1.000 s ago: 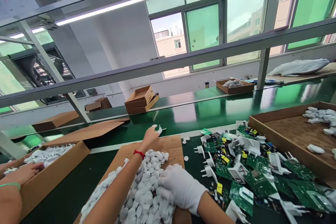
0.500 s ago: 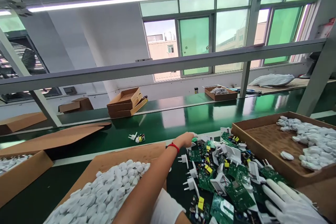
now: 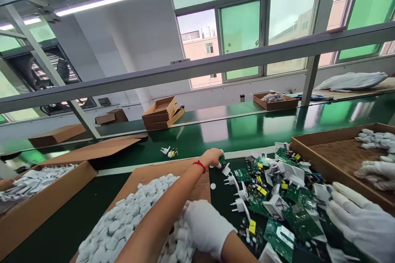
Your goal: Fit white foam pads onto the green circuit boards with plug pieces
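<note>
My left hand (image 3: 212, 158), bare with a red band at the wrist, reaches over the far edge of the cardboard box (image 3: 202, 183). Its fingers are closed on a small green circuit board (image 3: 221, 158). My right hand (image 3: 207, 225) wears a white glove and rests on the white rounded pieces (image 3: 132, 218) heaped in that box. My left forearm and the heap hide its fingertips. To the right lies a pile of green circuit boards (image 3: 300, 220), white plug casings (image 3: 240, 205) and small parts with yellow blocks. One white disc (image 3: 212, 186) lies near the box edge.
Another person's gloved hands (image 3: 361, 218) are at the right, one over a cardboard tray (image 3: 327, 148) of white pieces. A plug with a small board (image 3: 172, 153) lies on the green belt (image 3: 203, 139). A box of white parts (image 3: 61, 197) stands left, below a metal rail (image 3: 197, 63).
The view has turned left. My left hand has drawn back from the pile's far edge with a small circuit board. My gloved right hand has come into sight, and another person's second gloved hand appears.
</note>
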Demonstrator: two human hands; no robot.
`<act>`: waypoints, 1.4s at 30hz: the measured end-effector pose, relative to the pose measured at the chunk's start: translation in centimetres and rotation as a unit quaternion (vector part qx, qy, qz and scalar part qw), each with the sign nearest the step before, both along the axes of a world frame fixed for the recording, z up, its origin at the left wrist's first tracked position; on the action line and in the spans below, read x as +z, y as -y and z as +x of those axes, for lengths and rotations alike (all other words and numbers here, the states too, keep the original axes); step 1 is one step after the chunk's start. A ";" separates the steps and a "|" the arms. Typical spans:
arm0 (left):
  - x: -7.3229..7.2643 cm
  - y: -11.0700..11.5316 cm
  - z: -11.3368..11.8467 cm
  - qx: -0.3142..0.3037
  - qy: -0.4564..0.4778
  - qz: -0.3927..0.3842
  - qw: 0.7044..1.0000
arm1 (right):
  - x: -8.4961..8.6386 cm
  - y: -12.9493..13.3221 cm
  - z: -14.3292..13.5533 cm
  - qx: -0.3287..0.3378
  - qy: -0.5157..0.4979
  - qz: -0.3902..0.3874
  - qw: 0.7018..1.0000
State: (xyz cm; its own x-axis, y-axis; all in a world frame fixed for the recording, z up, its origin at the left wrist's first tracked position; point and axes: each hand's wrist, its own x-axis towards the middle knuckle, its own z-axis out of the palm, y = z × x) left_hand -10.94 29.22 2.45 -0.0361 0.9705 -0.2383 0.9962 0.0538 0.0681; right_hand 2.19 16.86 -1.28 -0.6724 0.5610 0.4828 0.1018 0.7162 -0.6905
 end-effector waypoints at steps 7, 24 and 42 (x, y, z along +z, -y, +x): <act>5.6 7.8 -5.0 0.123 0.127 0.233 0.956 | 1.1 0.0 -1.7 0.053 0.236 0.047 0.969; 2.1 20.7 -3.5 0.183 0.597 0.260 0.736 | -0.4 1.7 -3.0 -0.012 0.292 0.072 0.953; -0.1 20.9 -3.9 0.254 0.457 0.456 0.720 | -2.0 -0.4 -2.3 0.014 -0.028 -0.182 0.983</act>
State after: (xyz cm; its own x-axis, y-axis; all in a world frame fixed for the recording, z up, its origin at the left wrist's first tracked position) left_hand -14.80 8.33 2.36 -0.6742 0.6556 0.3402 0.3796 -0.0875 0.9210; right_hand -0.16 17.30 -3.27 -0.6689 0.6843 0.2902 0.0405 0.4234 -0.9050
